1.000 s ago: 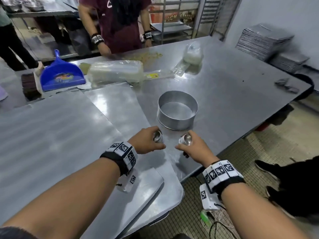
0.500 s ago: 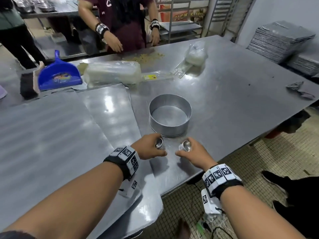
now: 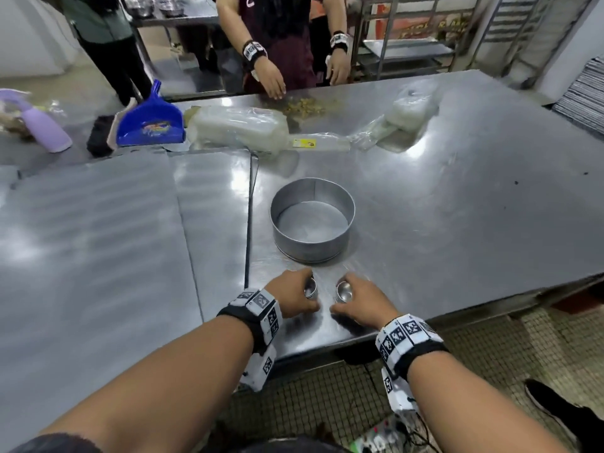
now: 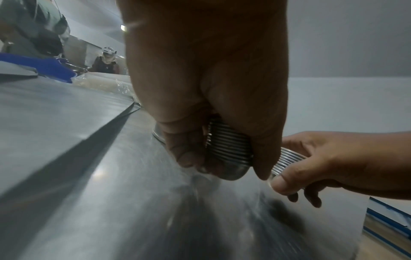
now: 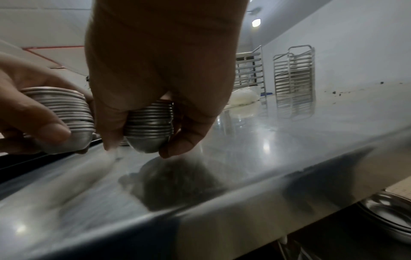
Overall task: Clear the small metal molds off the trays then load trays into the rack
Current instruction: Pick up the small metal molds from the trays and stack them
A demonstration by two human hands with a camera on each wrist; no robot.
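My left hand [image 3: 305, 297] grips a nested stack of small metal molds [image 3: 310, 289], held upright low over the steel table [image 3: 457, 207]. My right hand [image 3: 341, 304] grips a second stack of molds [image 3: 344, 291] beside it. Both stacks sit just in front of a round metal pan [image 3: 312, 220], which holds nothing. In the left wrist view the left fingers [image 4: 189, 149] wrap the ribbed stack [image 4: 229, 151]. The right wrist view shows the right stack [image 5: 149, 126] with its rounded bottom close to the tabletop. Two flat trays [image 3: 98, 240] [image 3: 215, 217] lie overlapped at the left.
A blue dustpan [image 3: 150, 122], plastic bags [image 3: 238, 125] and crumbs lie at the table's far side, where another person stands. Wire racks [image 5: 293, 82] stand beyond the table. More trays are stacked [image 3: 585, 93] at far right. The table edge [image 3: 425, 318] runs just behind my wrists.
Both hands have come down closer to the tabletop with their stacks, still in front of the round pan. The person opposite has shifted their hands.
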